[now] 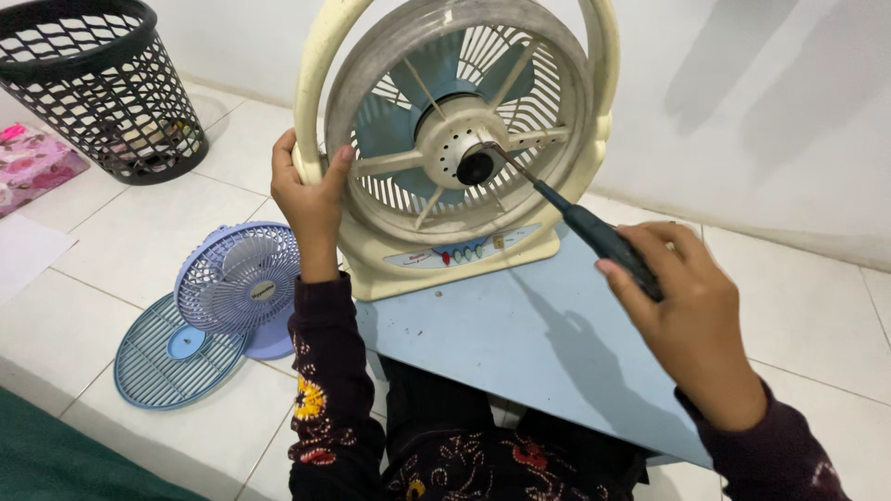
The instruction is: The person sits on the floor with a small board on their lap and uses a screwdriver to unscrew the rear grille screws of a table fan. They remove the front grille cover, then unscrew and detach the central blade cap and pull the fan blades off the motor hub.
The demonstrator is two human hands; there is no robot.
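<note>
This looks like a room in a home, with the work done sitting on the floor. White square floor tiles (139, 241) with thin grout lines run up to a plain white painted wall (742, 111) across the top of the frame. At upper left stands a black plastic mesh wastebasket (102, 88), and beside it, at the left edge, lies a pink flowered cloth bundle (28, 162). A dark green mat edge (56, 459) fills the lower left corner.
</note>
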